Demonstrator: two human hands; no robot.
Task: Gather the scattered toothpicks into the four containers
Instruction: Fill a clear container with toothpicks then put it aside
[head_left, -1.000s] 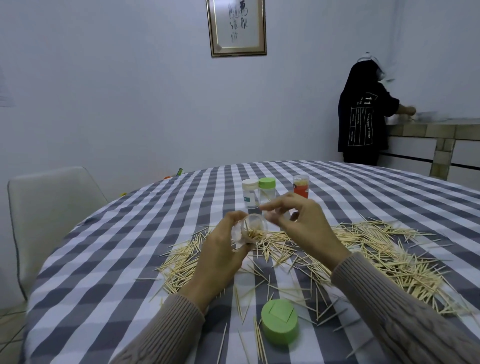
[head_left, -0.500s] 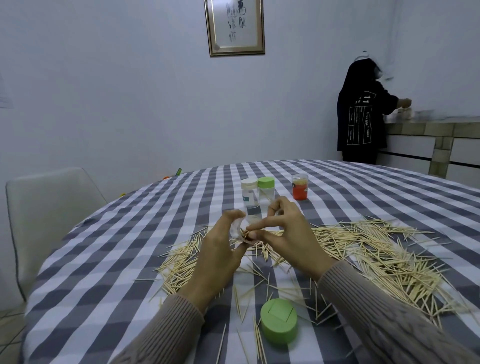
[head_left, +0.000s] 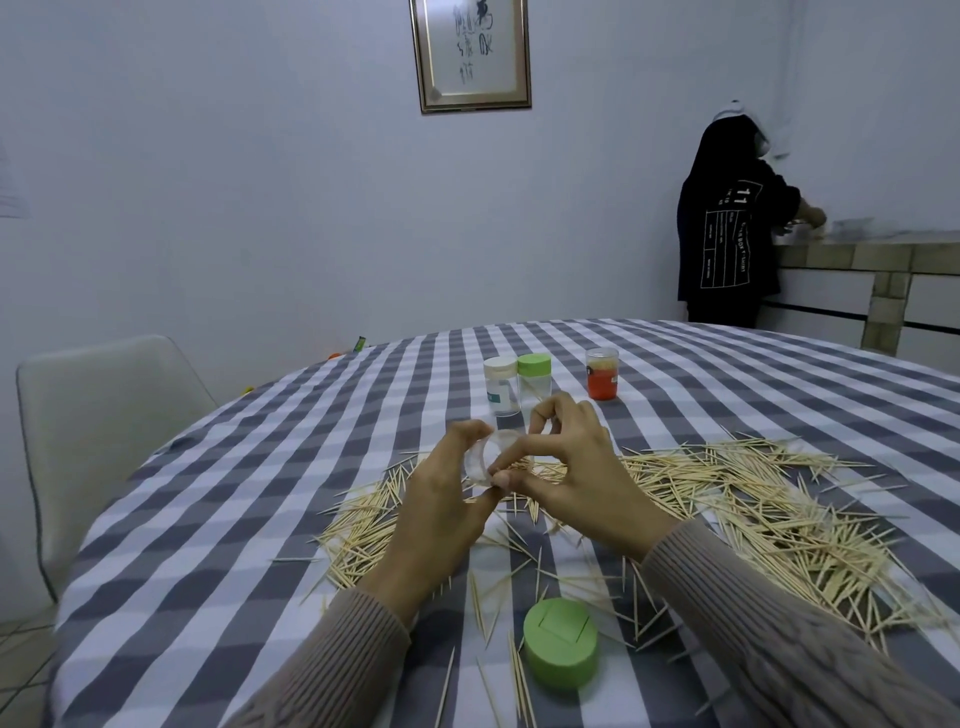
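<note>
Head view, the only one. Left hand (head_left: 436, 512) grips a small clear plastic container (head_left: 491, 454), tipped on its side with the mouth toward the right hand (head_left: 576, 475), raised above the middle of the round grey-and-white checked tabletop (head_left: 260, 467). Right hand has thumb and forefinger pinched at the container's mouth, apparently feeding toothpicks in; the pinched sticks are too small to make out, and how full the container is cannot be told.

Pale wooden toothpicks (head_left: 753, 499) lie scattered in a wide band across the middle of the tabletop, thickest toward the right edge, with a thinner patch left of centre and loose singles toward the near edge. Round green plastic lid (head_left: 561, 642) sits flat near the near edge among strays, likely off the held container.

Toward the far edge: white-capped clear jar (head_left: 500, 385) touching or just beside a green-capped clear jar (head_left: 535, 382), both capped; a few sticks seem visible inside the green-capped one. Orange-based clear container (head_left: 602, 381) stands apart to their right, contents unclear.

Progress judgement: early. Nearly all the toothpicks are on the cloth; one container is being filled, the other three are not being worked.

Off the tabletop: grey chair (head_left: 104, 415) by the left edge, framed picture (head_left: 470, 52) on the wall, a person in a dark top (head_left: 727, 228) at a counter.
</note>
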